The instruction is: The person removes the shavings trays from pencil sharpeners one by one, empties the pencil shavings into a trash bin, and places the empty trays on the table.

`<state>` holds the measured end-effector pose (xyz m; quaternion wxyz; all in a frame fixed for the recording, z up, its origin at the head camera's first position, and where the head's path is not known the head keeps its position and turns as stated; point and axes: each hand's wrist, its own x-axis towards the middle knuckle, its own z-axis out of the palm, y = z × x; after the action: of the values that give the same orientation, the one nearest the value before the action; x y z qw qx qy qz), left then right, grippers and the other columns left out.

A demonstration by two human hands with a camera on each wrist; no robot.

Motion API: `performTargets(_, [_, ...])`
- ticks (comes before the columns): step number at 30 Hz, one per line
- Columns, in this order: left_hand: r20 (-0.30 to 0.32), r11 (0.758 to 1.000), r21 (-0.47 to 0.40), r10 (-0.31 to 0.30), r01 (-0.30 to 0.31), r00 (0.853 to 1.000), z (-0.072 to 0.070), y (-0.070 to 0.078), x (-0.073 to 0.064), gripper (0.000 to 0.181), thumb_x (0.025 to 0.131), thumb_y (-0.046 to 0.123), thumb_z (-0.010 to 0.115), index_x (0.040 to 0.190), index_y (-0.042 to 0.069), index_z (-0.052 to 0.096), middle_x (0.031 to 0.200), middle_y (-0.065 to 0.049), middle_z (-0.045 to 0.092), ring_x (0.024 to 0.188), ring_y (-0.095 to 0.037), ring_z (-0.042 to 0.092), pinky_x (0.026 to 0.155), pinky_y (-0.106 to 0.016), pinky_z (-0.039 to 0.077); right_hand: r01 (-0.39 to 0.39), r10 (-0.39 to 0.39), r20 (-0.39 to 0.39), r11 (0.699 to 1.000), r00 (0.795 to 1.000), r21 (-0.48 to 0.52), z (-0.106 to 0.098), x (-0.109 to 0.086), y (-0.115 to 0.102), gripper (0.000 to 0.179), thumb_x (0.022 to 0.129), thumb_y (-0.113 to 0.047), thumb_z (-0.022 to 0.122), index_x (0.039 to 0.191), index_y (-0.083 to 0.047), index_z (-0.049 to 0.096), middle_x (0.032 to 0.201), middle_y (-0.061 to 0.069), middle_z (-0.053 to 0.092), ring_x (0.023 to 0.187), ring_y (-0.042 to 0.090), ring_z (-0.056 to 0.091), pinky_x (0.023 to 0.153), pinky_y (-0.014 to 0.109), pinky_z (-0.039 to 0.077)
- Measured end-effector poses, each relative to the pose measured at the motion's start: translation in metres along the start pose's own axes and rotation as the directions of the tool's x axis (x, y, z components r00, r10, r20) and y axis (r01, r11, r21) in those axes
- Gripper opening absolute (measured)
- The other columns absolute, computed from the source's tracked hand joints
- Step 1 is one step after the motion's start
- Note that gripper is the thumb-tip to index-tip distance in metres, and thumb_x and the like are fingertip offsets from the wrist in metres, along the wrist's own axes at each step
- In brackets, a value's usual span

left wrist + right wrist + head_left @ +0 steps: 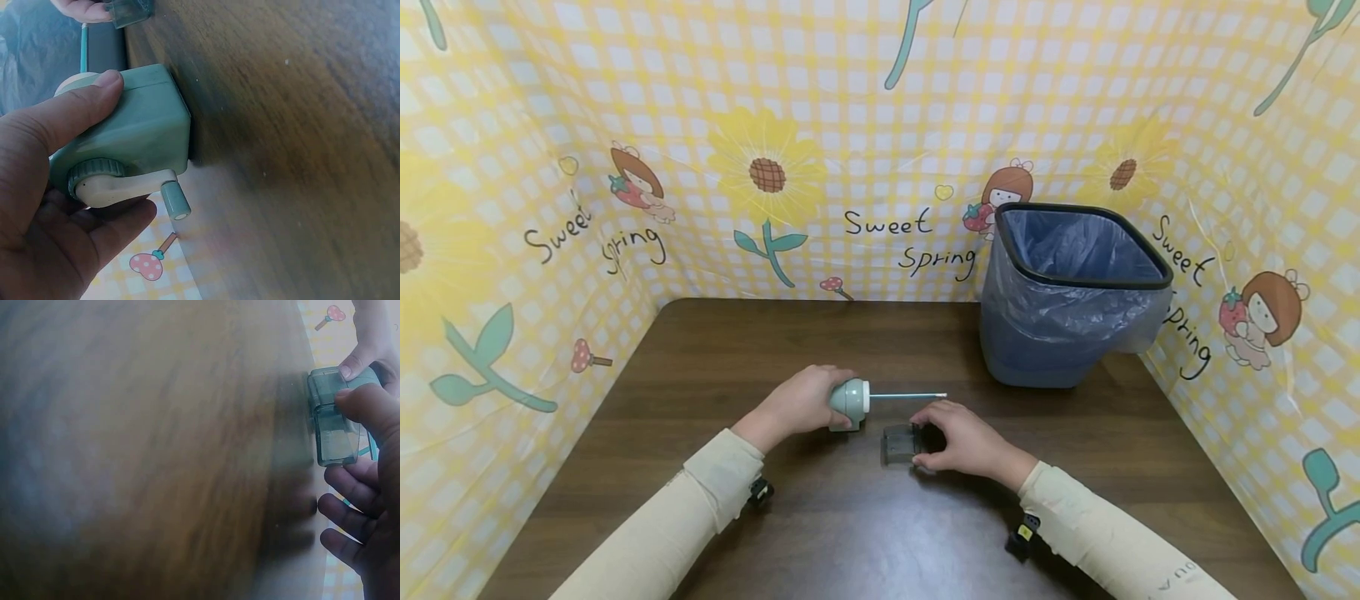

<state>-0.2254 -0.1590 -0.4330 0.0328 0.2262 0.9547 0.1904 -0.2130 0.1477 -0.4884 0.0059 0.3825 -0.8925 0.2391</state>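
My left hand (pixel 808 402) grips a green hand-crank pencil sharpener (pixel 852 400) from its left side. A blue pencil (pixel 902 396) sticks out of the sharpener's white front and points right. In the left wrist view, the cream crank arm (pixel 128 187) and its green knob (pixel 176 201) face the camera, and the thumb lies along the body. Just to the right, my right hand (pixel 970 442) pinches a clear, dark-tinted shavings drawer (pixel 897 446) between thumb and fingers, close over the table. The drawer's divided, see-through body (pixel 337 440) shows in the right wrist view.
A blue trash bin (pixel 1030 342) with a plastic liner and black rim stands at the back right of the brown wooden table (pixel 760 333). Yellow checked cloth (pixel 850 150) with sunflower prints rises along the back and sides.
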Motion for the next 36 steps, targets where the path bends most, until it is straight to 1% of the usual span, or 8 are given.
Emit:
performTargets(7, [-0.005,1.0,0.01,0.008,-0.008,1.0,0.0008,-0.0022,0.0015,0.078,0.074,0.033,0.094,0.141,0.009,0.061,0.129,-0.007,0.068,0.105,-0.02,0.065,0.089,-0.039,0.056,-0.004,0.005,0.006,1.0,1.0,-0.013,0.0003,0.0011,0.001,0.052,0.082,-0.043,0.084,0.123,-0.016,0.07,0.12,-0.006,0.068,0.116,0.01,0.06,0.1,0.035,0.051])
performTargets(18, [-0.002,1.0,-0.004,0.014,-0.014,1.0,-0.0004,0.0,0.0006,0.077,0.074,0.031,0.094,0.14,0.007,0.062,0.125,-0.007,0.069,0.102,-0.019,0.065,0.088,-0.04,0.056,-0.012,0.012,0.025,1.0,1.0,-0.024,0.0,0.0007,-0.0009,0.051,0.082,-0.043,0.083,0.124,-0.016,0.07,0.12,-0.007,0.067,0.115,0.01,0.059,0.099,0.034,0.051])
performTargets(25, [-0.002,1.0,-0.004,0.018,-0.018,1.0,-0.0003,0.0,0.0002,0.077,0.074,0.032,0.094,0.139,0.007,0.062,0.124,-0.006,0.069,0.101,-0.019,0.065,0.087,-0.04,0.057,-0.022,0.023,0.029,0.999,0.999,-0.041,-0.0006,0.0003,-0.0035,0.052,0.082,-0.044,0.083,0.124,-0.016,0.069,0.12,-0.007,0.068,0.117,0.011,0.059,0.102,0.036,0.05])
performTargets(36, [-0.01,1.0,0.0,0.021,-0.021,1.0,0.0007,-0.0004,0.0,0.076,0.073,0.032,0.094,0.138,0.008,0.063,0.121,-0.005,0.07,0.099,-0.018,0.064,0.086,-0.039,0.056,-0.012,0.014,0.029,0.998,0.999,-0.064,-0.0011,0.0014,-0.0061,0.053,0.081,-0.045,0.084,0.123,-0.016,0.069,0.118,-0.008,0.068,0.118,0.011,0.059,0.105,0.037,0.047])
